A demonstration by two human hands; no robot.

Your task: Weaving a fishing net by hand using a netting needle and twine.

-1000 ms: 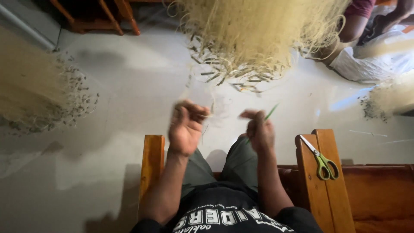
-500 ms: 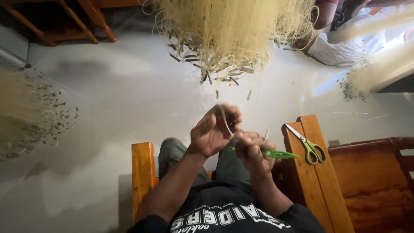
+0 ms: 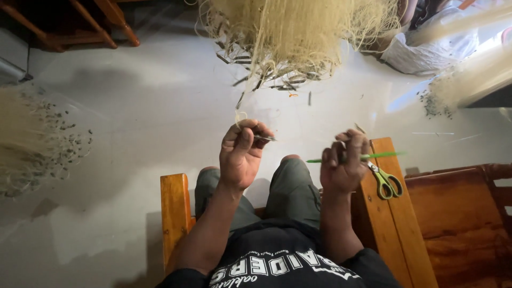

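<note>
My left hand (image 3: 242, 152) is pinched on a thin pale fibre strand (image 3: 246, 104) that runs up to the hanging bundle of pale fibres (image 3: 298, 32). My right hand (image 3: 344, 165) is closed around a thin green stick (image 3: 384, 156) that points right. A fine strand stretches between the two hands. Both hands are held above my knees.
Green-handled scissors (image 3: 385, 180) lie on the wooden armrest (image 3: 397, 229) right of my right hand. Another armrest (image 3: 175, 213) is at left. Fibre piles lie on the pale floor at left (image 3: 21, 138) and right (image 3: 469, 80). Short dark cut pieces (image 3: 277, 80) litter the floor under the bundle.
My hands, close together half a second ago, have moved apart, drawing a strand out between them. The green stick now points right.
</note>
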